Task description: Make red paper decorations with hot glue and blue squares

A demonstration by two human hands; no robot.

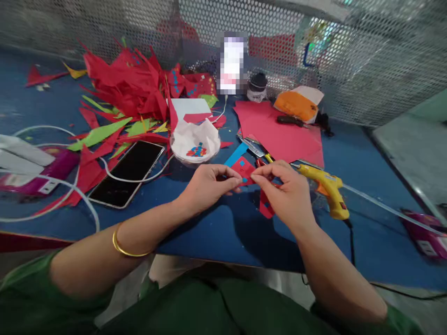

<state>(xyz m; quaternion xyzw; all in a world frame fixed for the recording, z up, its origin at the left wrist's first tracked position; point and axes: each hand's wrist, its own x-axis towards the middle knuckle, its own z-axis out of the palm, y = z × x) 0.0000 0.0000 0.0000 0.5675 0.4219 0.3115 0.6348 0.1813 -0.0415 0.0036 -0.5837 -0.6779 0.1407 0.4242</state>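
Note:
A small red paper piece with blue diamond-shaped bits on it is held up over the blue table. My left hand pinches its lower left edge, thumb against fingers. On the right edge, the fingertips of my right hand are pinched together. A second red paper strip with a blue spot shows beneath my right hand, partly hidden. Behind the held piece are a blue paper strip and metal scissors. A white-lined bowl contains small blue and red bits.
A yellow glue gun lies to the right. Red paper sheets and an orange packet are behind. Left are a phone, white cables and a heap of red scraps. A blurred lit screen stands against the mesh.

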